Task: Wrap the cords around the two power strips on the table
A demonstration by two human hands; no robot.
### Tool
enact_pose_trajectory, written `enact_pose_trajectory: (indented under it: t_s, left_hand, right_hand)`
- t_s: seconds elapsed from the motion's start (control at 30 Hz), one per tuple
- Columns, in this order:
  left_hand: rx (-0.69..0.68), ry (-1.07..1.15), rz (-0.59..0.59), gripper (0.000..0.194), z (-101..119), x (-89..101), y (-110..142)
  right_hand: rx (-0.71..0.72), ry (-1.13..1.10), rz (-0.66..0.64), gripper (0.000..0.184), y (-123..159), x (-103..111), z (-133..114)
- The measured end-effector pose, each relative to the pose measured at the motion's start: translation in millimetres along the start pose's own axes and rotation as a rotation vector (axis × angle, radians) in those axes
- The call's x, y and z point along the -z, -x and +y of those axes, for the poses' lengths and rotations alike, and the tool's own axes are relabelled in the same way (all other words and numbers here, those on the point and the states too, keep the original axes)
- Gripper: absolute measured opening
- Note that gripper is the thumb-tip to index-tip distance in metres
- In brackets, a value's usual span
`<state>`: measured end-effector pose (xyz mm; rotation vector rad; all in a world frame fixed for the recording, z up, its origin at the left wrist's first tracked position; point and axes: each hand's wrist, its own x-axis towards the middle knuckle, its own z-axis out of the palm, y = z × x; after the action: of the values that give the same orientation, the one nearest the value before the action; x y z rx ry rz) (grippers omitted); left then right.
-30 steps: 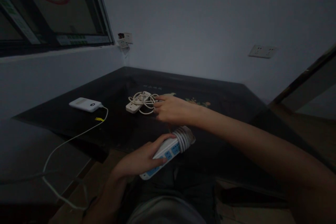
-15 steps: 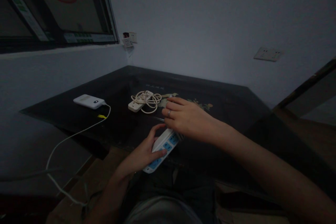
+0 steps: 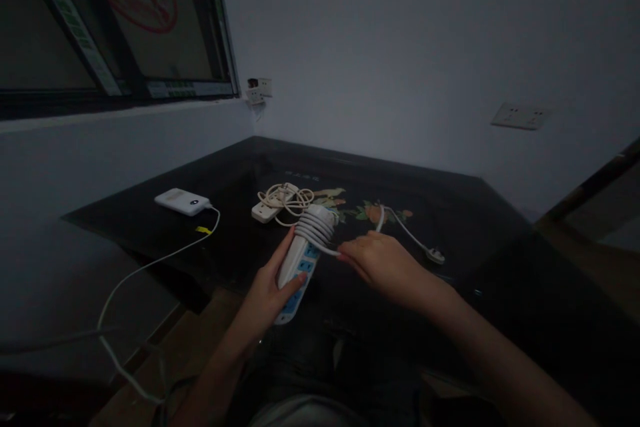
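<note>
My left hand (image 3: 274, 290) is closed around the lower half of a white power strip (image 3: 294, 260) with blue sockets, its thumb lying across the socket face. The strip is held tilted above the near part of the table. Several turns of white cord (image 3: 316, 227) are wound round its far end. From those turns the cord runs taut to my right hand (image 3: 383, 260), whose fingers pinch it. Beyond that hand the free cord curves over the table to a plug (image 3: 435, 255) lying at the right.
On the dark table (image 3: 240, 170) a second power strip (image 3: 267, 209) lies with its cord bundled on it. A white power bank (image 3: 183, 201) at the left has a cable (image 3: 150, 253) hanging off the edge. Wall sockets (image 3: 520, 116) sit at the back right.
My right hand has moved from over the strip's far end out to the right, drawing the cord with it. The wound turns and the plug now show. The strip points more upright.
</note>
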<state>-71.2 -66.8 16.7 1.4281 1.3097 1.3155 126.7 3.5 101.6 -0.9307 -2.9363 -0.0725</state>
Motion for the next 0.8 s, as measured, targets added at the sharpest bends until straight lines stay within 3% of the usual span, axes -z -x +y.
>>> enact_pose_trajectory:
  t_s: [0.3, 0.4, 0.6, 0.8]
  left_hand:
    - [-0.033, 0.043, 0.168, 0.08, 17, 14.5, 2]
    - [-0.036, 0.136, 0.187, 0.087, 27, 18.3, -1]
    - [-0.079, 0.324, 0.15, 0.091, 47, 23.1, -10]
    - [-0.218, 0.415, 0.134, 0.086, 65, 29.8, -32]
  right_hand:
    - [0.141, -0.776, -0.29, 0.03, -7, -11, 31]
    - [0.11, -0.888, -0.206, 0.031, -10, -17, 41]
    - [0.025, -0.839, 0.117, 0.041, -22, -14, 66]
    - [-0.017, -0.963, 0.153, 0.042, -22, 13, 96]
